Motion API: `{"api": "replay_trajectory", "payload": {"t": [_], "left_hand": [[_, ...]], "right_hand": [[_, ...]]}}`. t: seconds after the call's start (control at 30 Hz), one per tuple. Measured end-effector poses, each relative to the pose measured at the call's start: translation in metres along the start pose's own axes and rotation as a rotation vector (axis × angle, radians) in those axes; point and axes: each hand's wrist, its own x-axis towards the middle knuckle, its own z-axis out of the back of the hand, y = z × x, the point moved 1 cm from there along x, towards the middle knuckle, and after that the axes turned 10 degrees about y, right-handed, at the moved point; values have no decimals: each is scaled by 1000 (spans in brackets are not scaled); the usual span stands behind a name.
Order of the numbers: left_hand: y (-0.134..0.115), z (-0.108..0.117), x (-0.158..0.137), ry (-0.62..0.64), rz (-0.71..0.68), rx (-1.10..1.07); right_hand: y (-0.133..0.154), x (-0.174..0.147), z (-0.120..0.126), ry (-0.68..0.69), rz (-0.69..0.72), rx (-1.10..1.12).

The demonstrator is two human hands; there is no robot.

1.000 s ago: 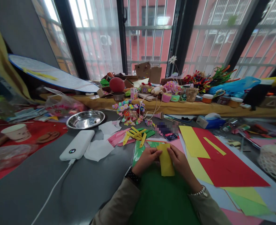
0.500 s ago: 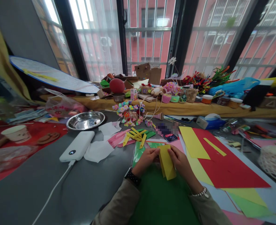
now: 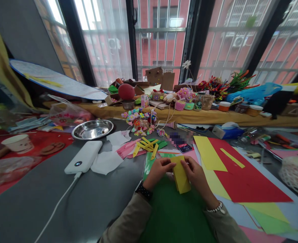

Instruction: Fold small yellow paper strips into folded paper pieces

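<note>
Pinching folded yellow paper (image 3: 181, 179), left hand (image 3: 159, 172) and right hand (image 3: 195, 172) both; lower flaps (image 3: 183, 188) below the fingers (image 3: 170, 165) look tighter together than before.

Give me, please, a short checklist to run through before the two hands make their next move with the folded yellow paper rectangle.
1. Left bare hand gripping the folded yellow paper rectangle: ok, at its upper left edge.
2. Right bare hand gripping it too: ok, at its upper right edge.
3. Layers flush throughout: cannot tell; fingers cover the upper part.
4. White rectangular power bank clear of both hands: ok, on the grey tabletop to the left.
5. Narrow yellow paper strip apart from both hands: ok, on the large red paper sheet.
</note>
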Motion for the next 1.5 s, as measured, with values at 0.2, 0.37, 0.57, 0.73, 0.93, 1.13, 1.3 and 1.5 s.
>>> {"api": "replay_trajectory", "payload": {"t": [0.2,0.37,0.57,0.73,0.93,1.13,1.3,1.5], "left_hand": [[-1,-1,0,-15,36,-50],[-1,-1,-1,10,17,-64],[-2,-1,0,7,38,-67],[-2,-1,0,21,43,-65],[-1,-1,1,34,56,-59],[-1,0,1,-24,75,-33],[2,2,2,-75,65,-23],[3,3,2,-66,45,-15]], "right_hand": [[2,0,0,3,-18,37],[2,0,1,-14,-4,39],[2,0,2,-29,-1,16],[3,0,2,-11,-14,38],[3,1,3,-19,-10,22],[4,0,5,-33,-26,22],[4,0,5,-15,-36,98],[-4,1,4,9,-69,243]]}}
